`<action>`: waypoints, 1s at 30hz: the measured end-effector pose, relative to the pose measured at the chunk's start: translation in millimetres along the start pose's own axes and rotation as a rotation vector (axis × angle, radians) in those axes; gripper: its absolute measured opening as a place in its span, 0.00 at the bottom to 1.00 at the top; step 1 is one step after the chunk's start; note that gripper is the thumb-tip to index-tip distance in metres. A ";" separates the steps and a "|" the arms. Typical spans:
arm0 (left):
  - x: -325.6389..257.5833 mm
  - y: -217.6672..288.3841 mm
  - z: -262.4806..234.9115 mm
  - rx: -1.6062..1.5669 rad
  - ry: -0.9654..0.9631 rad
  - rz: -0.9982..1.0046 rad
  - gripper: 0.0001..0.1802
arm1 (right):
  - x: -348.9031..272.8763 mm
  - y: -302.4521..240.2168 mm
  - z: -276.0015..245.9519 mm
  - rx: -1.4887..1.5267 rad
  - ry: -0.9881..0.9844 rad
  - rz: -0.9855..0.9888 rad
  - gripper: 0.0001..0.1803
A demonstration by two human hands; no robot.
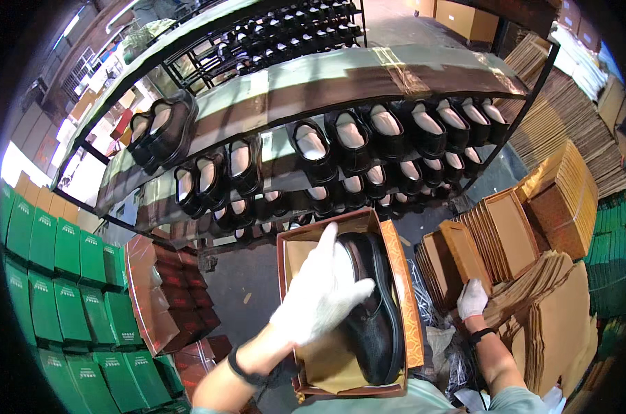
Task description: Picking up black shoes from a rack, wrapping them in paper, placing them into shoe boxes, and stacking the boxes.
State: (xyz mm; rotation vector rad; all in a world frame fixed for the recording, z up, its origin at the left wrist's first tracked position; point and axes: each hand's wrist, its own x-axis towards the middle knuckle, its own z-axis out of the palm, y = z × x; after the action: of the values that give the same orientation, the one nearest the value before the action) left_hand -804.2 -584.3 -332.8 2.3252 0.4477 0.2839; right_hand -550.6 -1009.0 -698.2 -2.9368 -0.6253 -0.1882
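Note:
An open shoe box [282, 276] with a dark red-brown rim is in front of me at the lower middle. Inside it a pair of black leather shoes [376, 331] lies on tan paper [327, 369]. My left hand [323, 290], in a white glove, is over the shoes with fingers stretched and thumb spread; whether it presses on them I cannot tell. An orange patterned panel [404, 297] runs along the box's right side. Off to the right, my white-gloved right hand [472, 300] has its fingers closed on the near edge of a brown box lid [465, 259] among nested ones.
A metal rack [292, 86] with rows of black shoes [351, 141] spans the far side. Green boxes [44, 297] and dark red boxes [164, 297] are stacked at left. Nested box parts [510, 231], tan paper sheets [558, 303] and flat cardboard [568, 131] fill the right.

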 end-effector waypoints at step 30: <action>-177.2 48.7 54.0 -0.989 0.136 -0.460 0.56 | -55.7 -196.4 -407.5 0.805 -0.482 -0.328 0.69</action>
State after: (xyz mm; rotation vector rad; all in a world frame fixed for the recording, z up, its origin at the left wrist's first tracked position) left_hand -937.1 -721.3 -348.9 1.2089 0.6956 0.3363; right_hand -720.4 -916.6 -285.4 -2.0777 -0.9594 0.6133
